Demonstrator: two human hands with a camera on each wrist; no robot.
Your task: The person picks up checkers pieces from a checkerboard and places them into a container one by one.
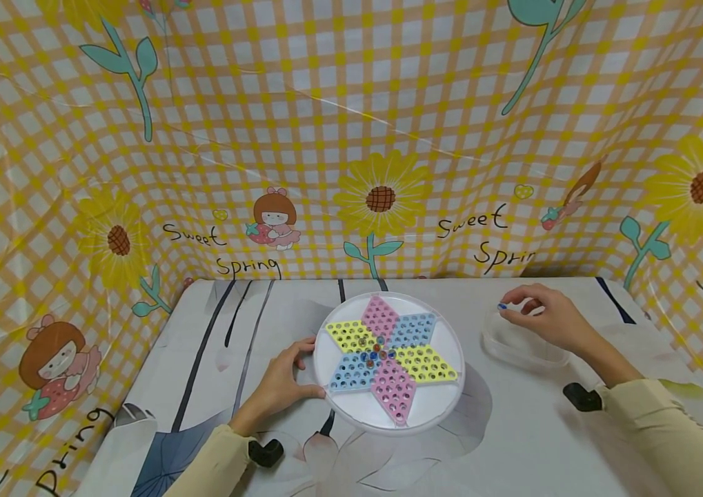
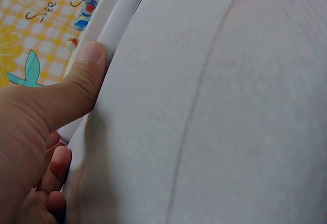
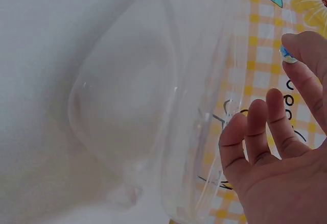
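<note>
A round white Chinese checkers board (image 1: 351,407) with a pink, blue and yellow star lies on the table. Several glass marbles (image 1: 377,355) sit in its middle; some also show beyond the rim in the left wrist view. My left hand (image 1: 281,381) holds the board's left edge, with the thumb (image 2: 88,78) against the rim and the other fingers bent lower down. Between thumb and forefinger, my right hand (image 1: 543,314) pinches a blue-and-white marble (image 3: 287,54). That hand is above a clear plastic container (image 1: 528,357), its other fingers loosely bent.
A light cloth with dark stems and flowers covers the table (image 1: 245,331). Behind it and at both sides hangs a yellow checked curtain (image 1: 320,124) with sunflowers. A black wrist device (image 1: 582,397) is at the right cuff, another (image 1: 266,453) at the left.
</note>
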